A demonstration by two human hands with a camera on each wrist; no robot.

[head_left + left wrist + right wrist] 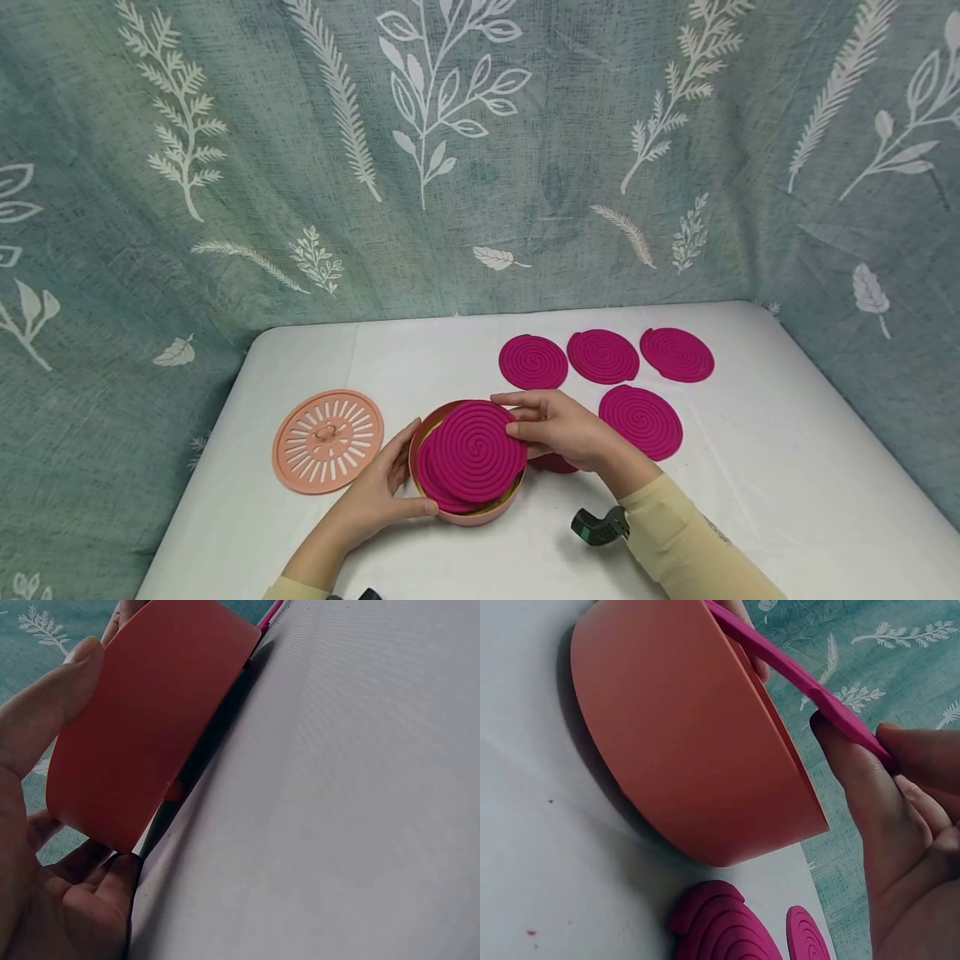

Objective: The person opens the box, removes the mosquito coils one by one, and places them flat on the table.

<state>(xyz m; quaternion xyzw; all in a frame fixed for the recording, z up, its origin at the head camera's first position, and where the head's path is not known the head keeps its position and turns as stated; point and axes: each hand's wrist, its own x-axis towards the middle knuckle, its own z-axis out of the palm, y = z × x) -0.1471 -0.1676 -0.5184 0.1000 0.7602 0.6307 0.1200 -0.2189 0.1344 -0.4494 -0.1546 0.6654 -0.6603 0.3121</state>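
Note:
A round coral mosquito coil holder (471, 518) sits on the table, with at least one magenta coil lying in it. My left hand (386, 483) grips the holder's left side, thumb near the front rim and fingers round the wall. My right hand (558, 429) pinches the edge of another magenta mosquito coil (480, 450) between thumb and fingers. In the right wrist view this pinched coil (795, 671) slants up out of the holder (682, 742), its held edge above the rim. The left wrist view shows the holder's outer wall (142, 720) beside my thumb (52, 705).
The slotted coral lid (327, 442) lies left of the holder. Several magenta coils, one of them (641, 422) nearest my right forearm, lie flat at the back right. Another coil (557, 463) is partly hidden under my right hand. A patterned green cloth (450, 250) hangs behind the white table (750, 500).

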